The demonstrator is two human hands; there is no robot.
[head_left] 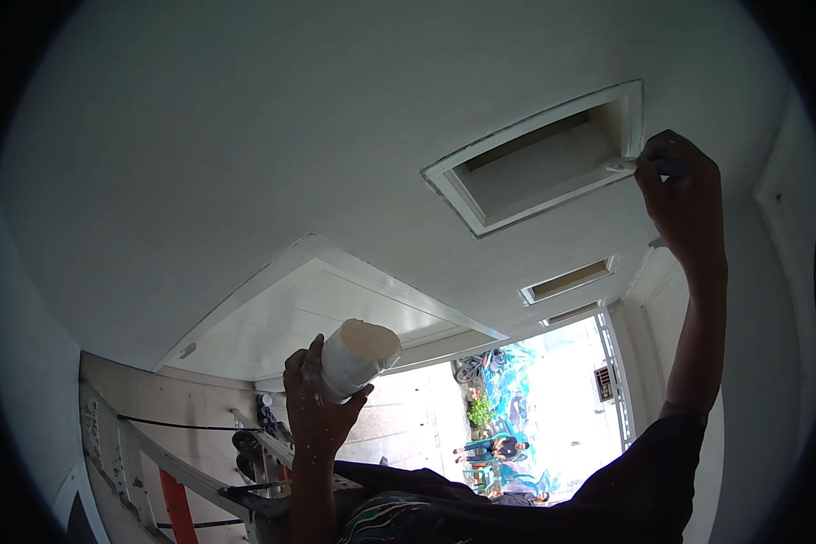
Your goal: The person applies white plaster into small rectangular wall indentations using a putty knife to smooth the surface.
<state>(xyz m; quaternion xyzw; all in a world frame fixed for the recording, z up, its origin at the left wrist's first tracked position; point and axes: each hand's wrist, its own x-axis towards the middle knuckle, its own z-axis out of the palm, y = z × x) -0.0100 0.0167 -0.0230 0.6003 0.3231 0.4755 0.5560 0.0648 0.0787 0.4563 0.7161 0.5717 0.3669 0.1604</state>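
My left hand (319, 419) is wrapped round a white cylindrical container (343, 370), held up at lower centre. Its pale top faces up, and I cannot tell whether that is paint inside or a lid. My right hand (687, 204) is raised at the upper right, with its fingers pinched on a small paintbrush. The white-coated tip of the paintbrush (620, 165) meets the lower right corner of a white frame (562, 194) round a rectangular recess. A dark, uneven line runs along the frame's outer edge. My fingers hide most of the brush handle.
A metal ladder (136, 467) with an orange part (178, 506) stands at lower left. A white panelled door (322, 304) lies behind the container. Smaller framed recesses (567, 281) continue beyond. Through the bright doorway, people (499, 447) appear sideways near a green plant (480, 411).
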